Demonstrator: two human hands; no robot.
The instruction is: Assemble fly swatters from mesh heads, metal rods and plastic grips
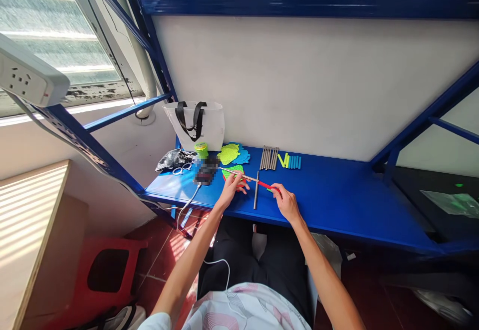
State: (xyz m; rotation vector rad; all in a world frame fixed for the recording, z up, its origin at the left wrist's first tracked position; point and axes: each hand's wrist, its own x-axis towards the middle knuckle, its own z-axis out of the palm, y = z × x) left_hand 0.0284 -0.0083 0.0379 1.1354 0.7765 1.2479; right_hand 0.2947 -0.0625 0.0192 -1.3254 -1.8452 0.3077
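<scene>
At the front of a blue surface (pixel 337 195), a thin rod (pixel 247 176) tipped with a red sleeve (pixel 266 185) is held level between two hands.

The left grip (pixel 232 189) is closed round the rod's bare length, above a green mesh piece (pixel 232 170); the right grip (pixel 286 202) is pinched shut on the sleeved end. The rod is judged light, stiff and smooth, so liable to slip or roll if taken by its bare tip; the sleeve, which looks less slick, is judged the firmer hold. A second bare rod (pixel 256 190) lies crosswise beneath, whether touching cannot be told. A bundle of rods (pixel 269 158) and coloured sleeves (pixel 291 162) lie near the back wall. Open room is left to the right, while the front edge runs close under both wrists.
</scene>
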